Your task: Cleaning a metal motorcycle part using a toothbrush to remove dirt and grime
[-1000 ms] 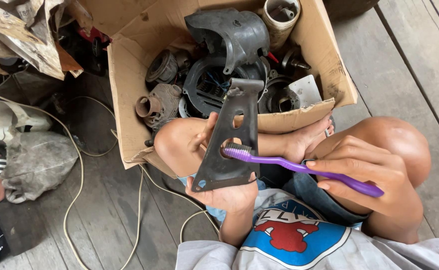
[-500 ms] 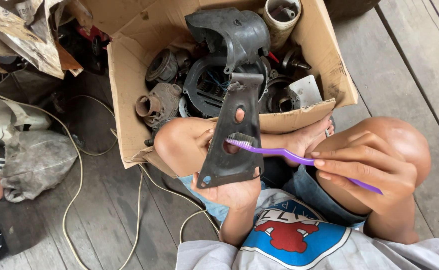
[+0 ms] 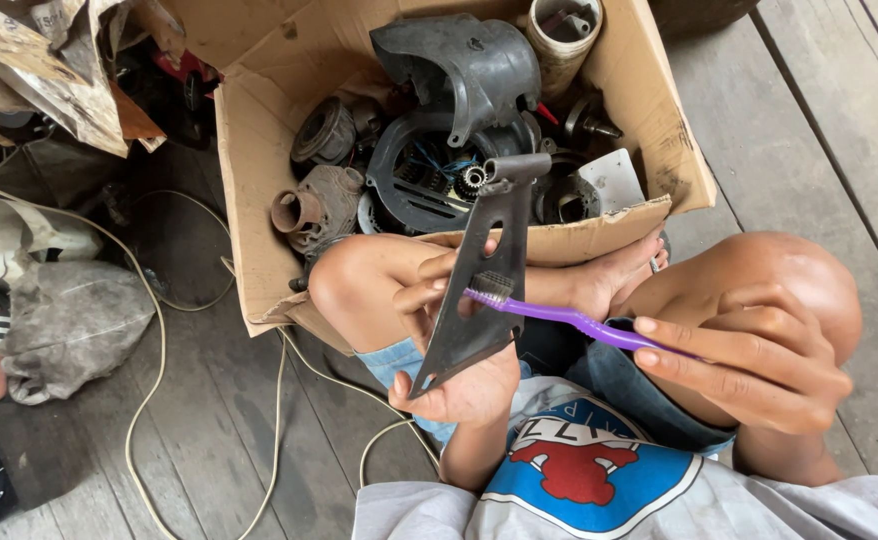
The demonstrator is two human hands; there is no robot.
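My left hand (image 3: 454, 375) grips a dark, flat metal bracket (image 3: 484, 270) by its wide lower end, holding it upright over my lap. In my right hand (image 3: 749, 365) is a purple toothbrush (image 3: 579, 320), its bristle head pressed against the middle of the bracket's face. My knees are drawn up on both sides. Just beyond the bracket's top stands an open cardboard box (image 3: 259, 200).
The box holds several dark machine parts: a black housing (image 3: 469, 65), a round motor frame (image 3: 414, 175), a rusty pipe fitting (image 3: 309, 210). A pale cable (image 3: 149, 400) loops over the wooden floor. Crumpled grey cloth (image 3: 69, 320) and torn cardboard (image 3: 49, 70) lie at left.
The bracket has tilted and its top now leans right. The toothbrush head has slid up across the bracket's face, and my right hand has shifted slightly right.
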